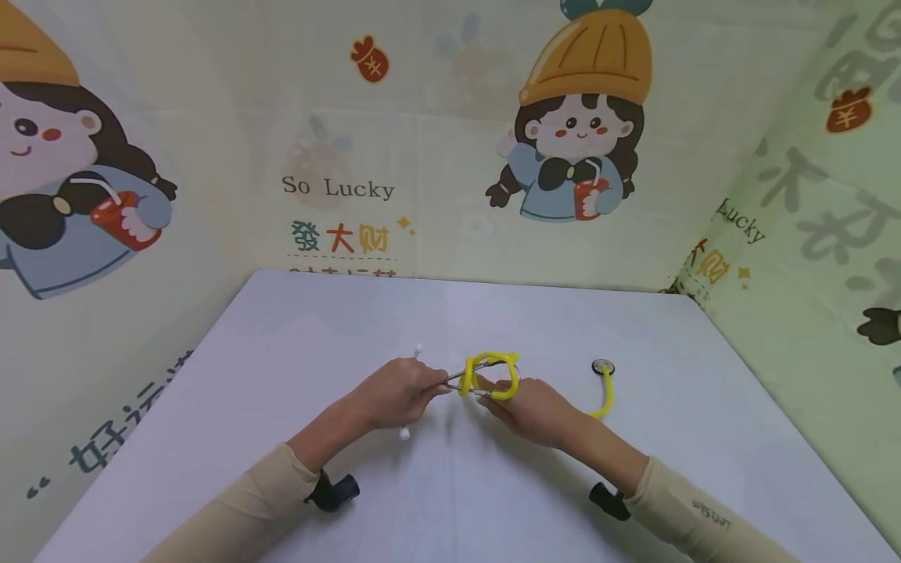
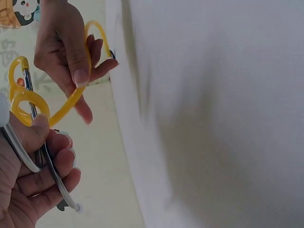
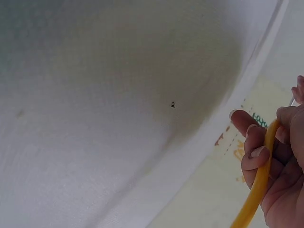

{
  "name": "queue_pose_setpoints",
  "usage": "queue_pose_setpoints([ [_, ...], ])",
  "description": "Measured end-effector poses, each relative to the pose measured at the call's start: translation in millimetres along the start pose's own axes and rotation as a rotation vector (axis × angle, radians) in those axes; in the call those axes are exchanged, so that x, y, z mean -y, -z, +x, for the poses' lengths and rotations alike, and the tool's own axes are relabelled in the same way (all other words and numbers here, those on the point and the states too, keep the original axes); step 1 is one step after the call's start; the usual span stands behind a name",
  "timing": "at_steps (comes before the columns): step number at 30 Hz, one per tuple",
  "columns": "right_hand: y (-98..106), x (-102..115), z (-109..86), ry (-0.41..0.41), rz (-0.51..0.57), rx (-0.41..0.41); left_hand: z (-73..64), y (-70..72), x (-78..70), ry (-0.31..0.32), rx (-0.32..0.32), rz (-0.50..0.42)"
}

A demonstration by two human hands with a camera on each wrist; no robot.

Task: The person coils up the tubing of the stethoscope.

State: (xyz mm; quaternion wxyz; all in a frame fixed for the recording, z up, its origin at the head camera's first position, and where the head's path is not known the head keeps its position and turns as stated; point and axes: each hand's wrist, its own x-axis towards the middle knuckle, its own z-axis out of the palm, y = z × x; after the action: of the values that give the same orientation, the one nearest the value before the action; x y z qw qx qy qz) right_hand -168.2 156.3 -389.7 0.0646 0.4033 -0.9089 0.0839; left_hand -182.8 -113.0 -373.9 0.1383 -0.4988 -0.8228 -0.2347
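Stethoscope [image 1: 468, 375]: yellow tubing; looped; silvery arms

The left grip [image 1: 399, 393] hides part of the yellow stethoscope's [image 1: 468, 377] metal tubes [image 2: 58, 178]. One backdrop cartoon [image 1: 84, 176] is cropped at left.

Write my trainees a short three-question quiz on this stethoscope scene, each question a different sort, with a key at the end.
1. Fill in the blank: seen from the head camera, the chest piece lies on the table, to the ____ of both hands.
2. True or false: the left hand grips the metal ear tubes.
3. What does the right hand pinch? A) the chest piece B) the yellow tubing C) nothing

Key: 1. right; 2. true; 3. B
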Motion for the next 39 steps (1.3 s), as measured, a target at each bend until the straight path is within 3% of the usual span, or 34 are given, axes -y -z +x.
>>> queue_pose_setpoints([
  [15,-0.8,9.2,-7.4,0.037,-0.096,-0.079,10.2,-5.9,9.5,0.099,0.069,0.043],
  [27,11.4,31.4,-12.5,0.036,-0.166,-0.046,15.4,-5.0,9.1,0.259,0.101,0.148],
  [34,26.2,42.4,-13.9,0.032,-0.249,-0.002,12.5,-6.3,13.0,0.257,0.114,0.224],
  [39,39.1,47.0,-18.5,0.087,-0.309,-0.06,10.7,-6.6,15.8,0.228,0.127,0.273],
])
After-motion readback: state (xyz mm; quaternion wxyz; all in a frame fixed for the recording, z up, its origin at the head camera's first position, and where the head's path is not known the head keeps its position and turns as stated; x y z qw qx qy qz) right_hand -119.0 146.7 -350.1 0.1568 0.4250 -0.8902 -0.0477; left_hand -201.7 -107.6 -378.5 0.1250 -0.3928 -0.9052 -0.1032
